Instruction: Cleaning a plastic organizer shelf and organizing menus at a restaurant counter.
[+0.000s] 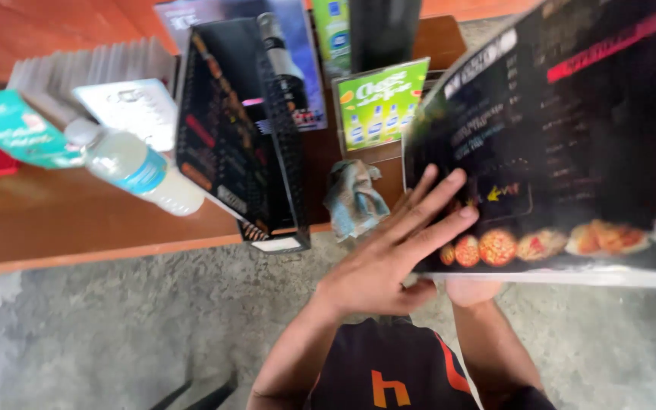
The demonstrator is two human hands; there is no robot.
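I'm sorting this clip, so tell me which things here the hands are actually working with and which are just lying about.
In hand:
- black menu, left hand flat on it, right hand gripping it from below

Lying about:
- water bottle
- black mesh holder with menus
- crumpled cloth
- green sign
- wooden table

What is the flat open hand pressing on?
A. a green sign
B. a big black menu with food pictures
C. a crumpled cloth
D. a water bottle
B: the left hand lies spread flat on the black menu, fingers over its food pictures, while the water bottle, crumpled cloth and green sign sit apart on the table.
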